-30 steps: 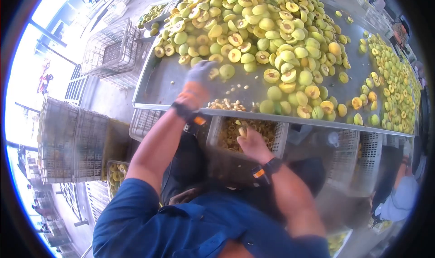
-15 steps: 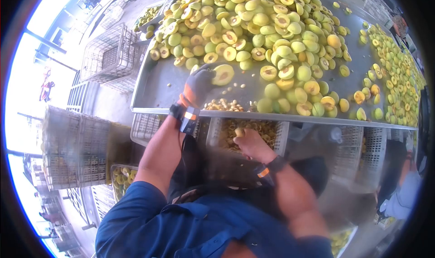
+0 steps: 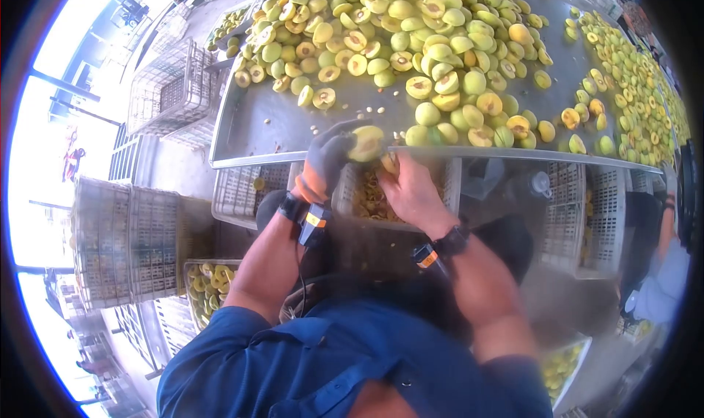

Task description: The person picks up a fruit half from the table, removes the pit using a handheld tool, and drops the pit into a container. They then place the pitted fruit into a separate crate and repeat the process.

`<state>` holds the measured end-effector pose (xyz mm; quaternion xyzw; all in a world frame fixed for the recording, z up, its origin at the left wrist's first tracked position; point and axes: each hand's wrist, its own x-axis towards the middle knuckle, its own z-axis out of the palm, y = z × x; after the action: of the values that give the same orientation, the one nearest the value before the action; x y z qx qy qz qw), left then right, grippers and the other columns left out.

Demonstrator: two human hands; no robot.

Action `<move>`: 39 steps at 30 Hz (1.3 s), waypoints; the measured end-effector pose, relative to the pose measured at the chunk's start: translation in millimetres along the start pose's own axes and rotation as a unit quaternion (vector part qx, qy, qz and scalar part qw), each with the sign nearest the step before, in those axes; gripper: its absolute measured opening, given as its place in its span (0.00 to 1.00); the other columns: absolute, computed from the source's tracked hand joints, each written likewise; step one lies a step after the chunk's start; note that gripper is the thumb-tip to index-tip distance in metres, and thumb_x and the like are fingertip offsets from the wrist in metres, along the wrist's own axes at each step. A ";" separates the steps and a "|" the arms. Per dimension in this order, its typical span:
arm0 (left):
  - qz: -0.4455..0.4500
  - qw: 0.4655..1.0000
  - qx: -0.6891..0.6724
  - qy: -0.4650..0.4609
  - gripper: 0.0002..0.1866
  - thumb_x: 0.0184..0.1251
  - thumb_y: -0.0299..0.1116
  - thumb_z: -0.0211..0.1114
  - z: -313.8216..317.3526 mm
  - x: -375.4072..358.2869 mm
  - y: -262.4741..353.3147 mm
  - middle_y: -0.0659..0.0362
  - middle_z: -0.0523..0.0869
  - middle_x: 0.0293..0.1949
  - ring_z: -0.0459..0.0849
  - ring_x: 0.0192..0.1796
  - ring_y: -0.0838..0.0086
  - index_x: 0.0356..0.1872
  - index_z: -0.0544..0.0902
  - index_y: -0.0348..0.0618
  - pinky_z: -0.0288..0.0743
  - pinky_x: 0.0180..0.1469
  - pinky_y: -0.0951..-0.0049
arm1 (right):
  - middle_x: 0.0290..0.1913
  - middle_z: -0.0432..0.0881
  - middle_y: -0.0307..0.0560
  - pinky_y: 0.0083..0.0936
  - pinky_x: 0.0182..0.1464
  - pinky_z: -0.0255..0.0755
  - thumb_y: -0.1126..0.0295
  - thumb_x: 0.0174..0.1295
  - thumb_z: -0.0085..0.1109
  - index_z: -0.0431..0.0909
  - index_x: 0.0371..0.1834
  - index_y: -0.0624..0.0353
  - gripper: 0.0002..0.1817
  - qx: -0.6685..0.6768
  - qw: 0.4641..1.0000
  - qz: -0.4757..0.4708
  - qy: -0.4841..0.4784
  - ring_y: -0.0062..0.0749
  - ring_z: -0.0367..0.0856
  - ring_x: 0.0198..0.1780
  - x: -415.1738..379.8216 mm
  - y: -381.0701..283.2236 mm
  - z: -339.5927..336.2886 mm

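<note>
My left hand (image 3: 330, 158), in a grey and orange glove, is closed around a yellow-green peach half (image 3: 367, 144) just above the front edge of the metal table (image 3: 257, 128). Bare and pinched, my right hand (image 3: 412, 191) is close to the fruit's lower right side. Between its fingers shows a small yellow-brown piece (image 3: 389, 164), mostly covered; I cannot tell what it is. Behind both hands lies a large heap of whole and halved peaches (image 3: 396, 22). Small pale bits (image 3: 368, 111) are scattered on the metal near the left hand.
Under the table edge, a crate (image 3: 453, 187) holds yellowish scraps (image 3: 374, 198). Another plastic crate (image 3: 238, 194) stands left of it. Stacked crates (image 3: 110, 242) rise at far left, beside a crate of fruit (image 3: 209, 282). A person's sleeve (image 3: 664, 293) shows at right.
My left hand has brought the peach half down and nearer to the table edge. My right hand has risen from over the scrap crate to meet it.
</note>
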<state>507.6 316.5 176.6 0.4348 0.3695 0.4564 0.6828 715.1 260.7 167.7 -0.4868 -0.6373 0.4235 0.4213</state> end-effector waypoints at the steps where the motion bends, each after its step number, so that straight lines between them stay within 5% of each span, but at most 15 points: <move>1: 0.010 0.999 0.030 0.003 0.23 0.79 0.30 0.56 2.7 -3.7 -0.4 0.49 0.89 0.61 0.88 0.61 0.67 0.69 0.82 0.29 0.81 0.67 0.67 | 0.46 0.87 0.75 0.55 0.54 0.79 0.69 0.72 0.64 0.75 0.58 0.70 0.18 -0.013 1.000 0.014 -0.006 0.74 0.85 0.54 -1.2 -1.3 -0.1; 8: 0.037 0.979 0.198 0.017 0.24 0.78 0.33 0.57 6.7 -15.3 1.9 0.50 0.91 0.57 0.89 0.59 0.69 0.67 0.83 0.29 0.81 0.65 0.68 | 0.46 0.85 0.77 0.58 0.53 0.77 0.72 0.71 0.62 0.73 0.55 0.69 0.16 -0.038 0.998 0.021 -0.046 0.78 0.83 0.53 -9.3 7.0 6.8; 17: 0.050 0.981 0.167 0.088 0.23 0.79 0.34 0.58 19.1 -21.0 -7.2 0.51 0.91 0.55 0.89 0.54 0.72 0.66 0.84 0.30 0.83 0.57 0.74 | 0.35 0.85 0.74 0.63 0.43 0.77 0.72 0.70 0.61 0.69 0.58 0.69 0.18 -0.088 0.996 0.009 -0.019 0.76 0.85 0.40 -7.6 1.8 7.8; 21: 0.036 0.985 0.147 0.080 0.22 0.78 0.30 0.60 14.4 -19.9 -4.1 0.52 0.91 0.58 0.88 0.57 0.72 0.67 0.85 0.32 0.81 0.63 0.72 | 0.31 0.85 0.72 0.63 0.40 0.78 0.71 0.70 0.61 0.69 0.57 0.69 0.18 -0.105 0.994 -0.009 -0.010 0.73 0.86 0.36 -6.4 4.2 10.0; 26: 0.026 0.995 0.051 0.083 0.21 0.78 0.30 0.60 15.1 -17.5 -8.7 0.52 0.90 0.58 0.87 0.57 0.73 0.67 0.85 0.32 0.80 0.62 0.72 | 0.31 0.85 0.72 0.64 0.41 0.77 0.72 0.69 0.61 0.69 0.55 0.69 0.17 -0.099 0.995 -0.010 -0.011 0.73 0.86 0.37 -4.8 4.5 6.8; 35: 0.039 0.967 0.234 0.097 0.20 0.78 0.31 0.64 14.9 -20.6 -6.8 0.55 0.92 0.52 0.87 0.52 0.76 0.65 0.86 0.34 0.82 0.57 0.73 | 0.41 0.85 0.76 0.61 0.51 0.75 0.74 0.69 0.61 0.71 0.53 0.68 0.14 -0.026 0.998 0.031 -0.049 0.78 0.83 0.49 -3.9 2.8 10.3; 39: 0.001 0.975 0.183 0.127 0.18 0.78 0.34 0.64 13.0 -22.7 -10.5 0.57 0.92 0.47 0.87 0.46 0.78 0.62 0.88 0.36 0.82 0.47 0.75 | 0.44 0.85 0.77 0.60 0.53 0.75 0.73 0.69 0.61 0.71 0.53 0.68 0.15 -0.021 0.997 0.011 -0.073 0.79 0.82 0.51 -5.7 20.6 20.8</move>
<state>515.4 289.6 173.8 0.4912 0.5299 0.4335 0.5385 701.7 255.9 141.4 -0.4699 -0.6700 0.4492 0.3585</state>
